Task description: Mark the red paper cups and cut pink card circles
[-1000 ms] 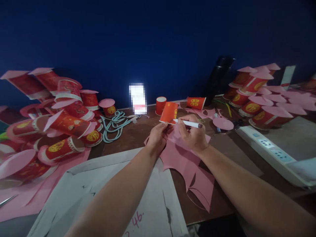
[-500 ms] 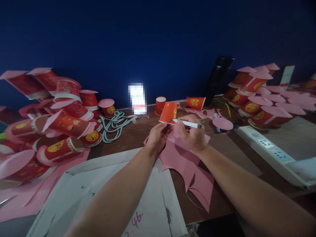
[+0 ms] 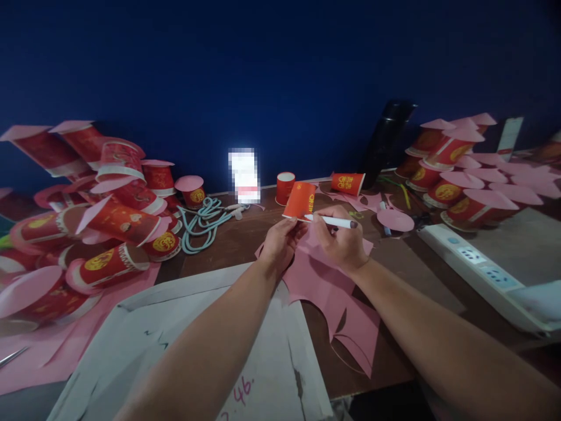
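Observation:
My left hand [image 3: 280, 242] is closed on the lower rim of a red paper cup [image 3: 299, 199] with yellow lettering, held tilted. In the fingers of my right hand [image 3: 342, 237] is a white marker [image 3: 335, 221] with a dark end, its tip at the cup's side near the rim. Cut pink paper [image 3: 324, 280] with curved edges lies under both hands. Just behind the held cup, another red cup [image 3: 285, 188] stands upright. A red cup [image 3: 348, 183] with yellow characters lies on its side at the back.
Red cups with pink paper discs pile up at the left [image 3: 131, 193] and right [image 3: 456, 146]. A white board [image 3: 175, 351] lies in front, a power strip [image 3: 477, 263] at right. A coiled cable [image 3: 205, 225], a lit phone [image 3: 244, 175] and a black bottle [image 3: 390, 134] stand behind.
The marker tip has shifted slightly left and down along the cup near its rim. The held cup has turned very slightly; my left hand is almost unmoved.

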